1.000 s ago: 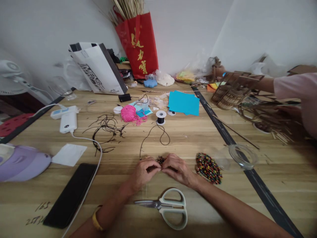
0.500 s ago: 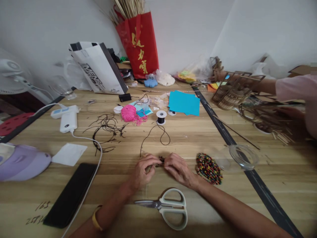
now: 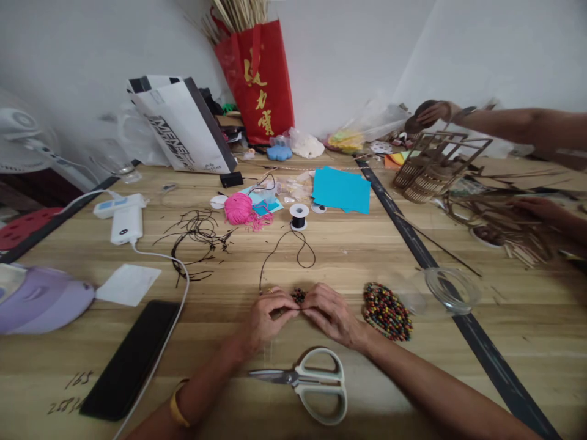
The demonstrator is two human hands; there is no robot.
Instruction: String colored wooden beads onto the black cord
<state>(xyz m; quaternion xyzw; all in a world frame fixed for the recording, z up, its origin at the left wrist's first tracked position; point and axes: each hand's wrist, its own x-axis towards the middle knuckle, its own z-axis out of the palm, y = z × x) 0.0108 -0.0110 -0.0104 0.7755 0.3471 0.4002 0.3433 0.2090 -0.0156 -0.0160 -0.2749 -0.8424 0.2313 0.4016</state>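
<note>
Beaded cord pinched by left hand, right hand.

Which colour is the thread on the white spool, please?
The thread is black, seen best in the head view.

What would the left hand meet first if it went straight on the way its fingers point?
Probably the fingertips of the right hand, which are almost touching its own; the small dark beads sit close by, though depth is unclear.
</note>
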